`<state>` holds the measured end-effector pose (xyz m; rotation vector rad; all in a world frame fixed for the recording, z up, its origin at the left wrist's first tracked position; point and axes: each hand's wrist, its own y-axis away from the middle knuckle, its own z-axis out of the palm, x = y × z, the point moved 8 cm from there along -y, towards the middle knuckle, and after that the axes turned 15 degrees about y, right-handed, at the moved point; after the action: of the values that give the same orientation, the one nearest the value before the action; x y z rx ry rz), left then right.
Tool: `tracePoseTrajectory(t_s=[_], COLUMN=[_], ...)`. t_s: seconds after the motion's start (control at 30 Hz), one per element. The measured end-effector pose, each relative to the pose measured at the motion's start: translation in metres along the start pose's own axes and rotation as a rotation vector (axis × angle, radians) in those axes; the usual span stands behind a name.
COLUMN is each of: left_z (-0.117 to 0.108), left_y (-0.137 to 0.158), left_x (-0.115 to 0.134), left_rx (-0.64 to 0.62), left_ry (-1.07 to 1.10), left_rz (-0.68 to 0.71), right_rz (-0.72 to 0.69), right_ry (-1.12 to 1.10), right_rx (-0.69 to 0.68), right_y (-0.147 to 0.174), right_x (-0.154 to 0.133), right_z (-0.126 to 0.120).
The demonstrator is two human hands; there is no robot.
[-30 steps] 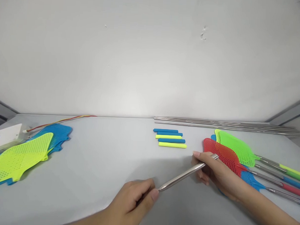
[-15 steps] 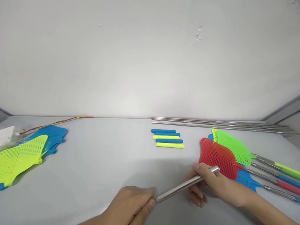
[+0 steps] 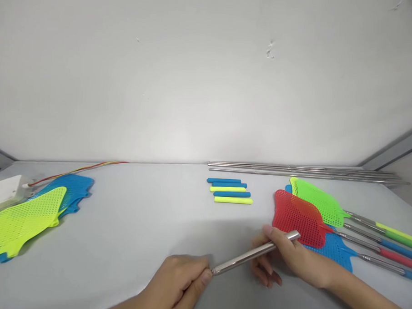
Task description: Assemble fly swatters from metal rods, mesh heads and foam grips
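A shiny metal telescopic rod (image 3: 244,257) slants between my two hands above the table, its collapsed end up and to the right. My left hand (image 3: 183,281) is closed round its lower left end, which the fingers hide. My right hand (image 3: 282,251) is closed on the rod near the upper right end, with the thumb along it and the lower fingers curled loosely beneath. Just behind my right hand lies a red fly swatter (image 3: 299,218), partly over a blue swatter (image 3: 338,251). A green swatter (image 3: 321,203) rests farther back.
Blue and yellow handle sleeves (image 3: 230,193) lie in a row mid-table. Thin metal rods (image 3: 294,170) run along the wall. At left, yellow swatter heads (image 3: 25,219) overlap blue ones (image 3: 70,187) beside a white box (image 3: 4,191) with a red and yellow cable (image 3: 79,169).
Almost nothing differs. My right hand and the rod have shifted very slightly left, and the view has tilted a little. Both hands keep their hold on the rod.
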<state>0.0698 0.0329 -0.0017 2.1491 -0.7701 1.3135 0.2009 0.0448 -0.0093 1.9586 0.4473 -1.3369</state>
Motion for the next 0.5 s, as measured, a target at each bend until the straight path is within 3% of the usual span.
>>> tracePoseTrajectory(t_s=[0.23, 0.5], left_z=[-0.002, -0.003], left_y=[-0.002, -0.001], left_x=[-0.008, -0.010], left_rx=[0.066, 0.076], left_ry=[0.074, 0.171], left_rz=[-0.069, -0.115], right_rz=[0.048, 0.033], right_ry=[0.057, -0.080], right_rx=[-0.018, 0.122], right_y=[-0.007, -0.015], right_x=[0.000, 0.014], right_z=[0.009, -0.001])
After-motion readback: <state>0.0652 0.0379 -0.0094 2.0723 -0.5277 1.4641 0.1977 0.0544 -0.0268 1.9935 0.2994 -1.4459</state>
